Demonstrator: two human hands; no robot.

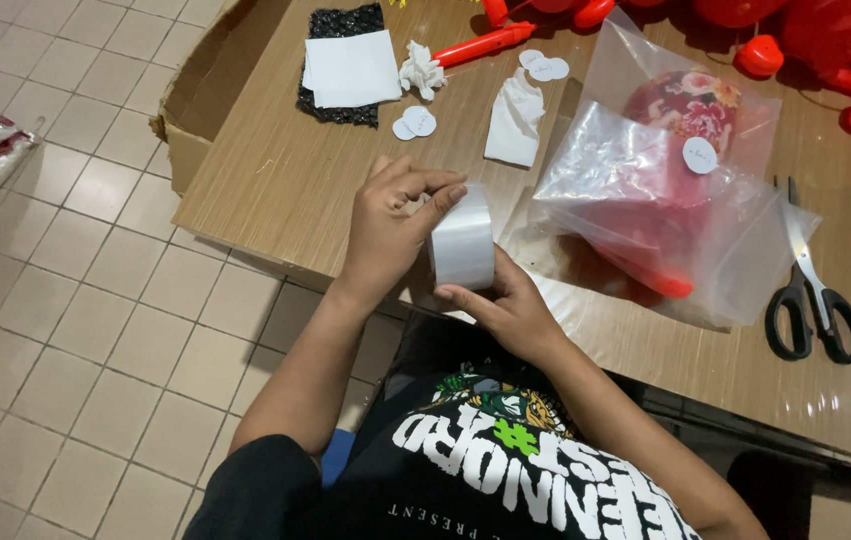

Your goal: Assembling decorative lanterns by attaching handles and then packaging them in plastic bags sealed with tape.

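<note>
Both hands are on a roll of clear tape (463, 240), held just over the near edge of the wooden tabletop (276, 170). The left hand (391, 228) has its grip pinched at the roll's top edge — the right hand (506, 305) cups it from below, fingers closed on it. A clear plastic bag (646, 215) lies beside them; black-handled scissors (811, 300) lie farther right.
</note>
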